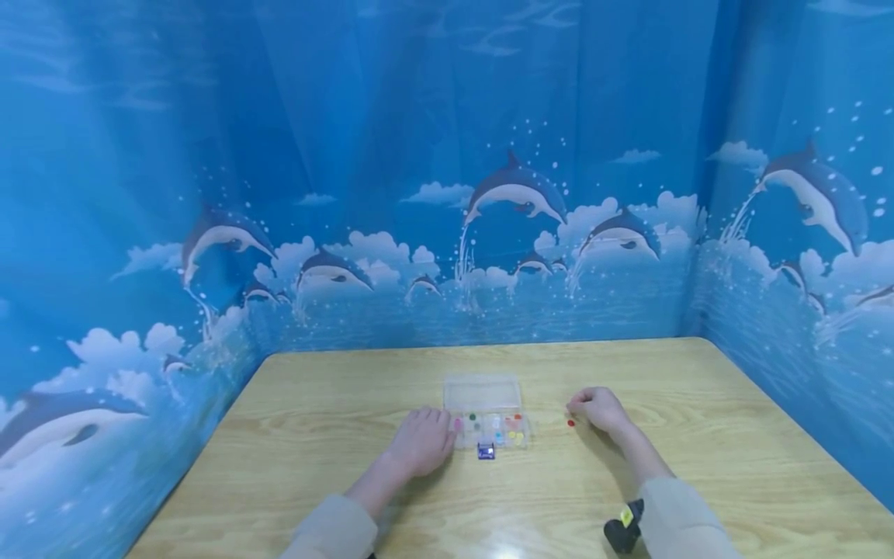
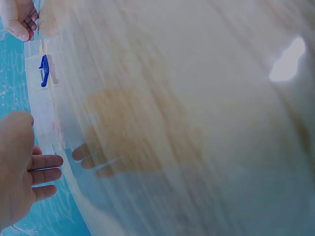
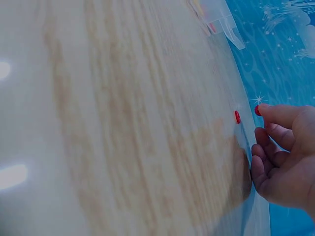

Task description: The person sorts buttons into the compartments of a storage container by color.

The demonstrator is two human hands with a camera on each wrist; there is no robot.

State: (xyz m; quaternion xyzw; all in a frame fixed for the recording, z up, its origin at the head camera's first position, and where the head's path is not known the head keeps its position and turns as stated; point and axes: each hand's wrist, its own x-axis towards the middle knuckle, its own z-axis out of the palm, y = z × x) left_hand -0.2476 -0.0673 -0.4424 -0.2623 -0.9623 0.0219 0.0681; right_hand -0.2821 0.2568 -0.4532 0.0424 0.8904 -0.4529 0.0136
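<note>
A clear plastic compartment box [image 1: 480, 431] lies on the table with its lid [image 1: 482, 392] folded back, away from the person. Small pink, green, blue, yellow and red pieces sit in its compartments, and a blue latch [image 1: 486, 451] hangs at the front. My left hand [image 1: 423, 441] rests at the box's left end, fingers fairly straight in the left wrist view. To the right of the box, my right hand [image 1: 599, 409] pinches a small round red piece [image 3: 258, 110] between thumb and fingertip. Another small red piece [image 3: 237, 117] lies on the table close by.
The wood-grain table [image 1: 335, 396] has rounded far corners. A blue curtain with dolphins [image 1: 517, 194] stands along its back and sides. A black strap device with a yellow label [image 1: 624, 528] is at the right sleeve.
</note>
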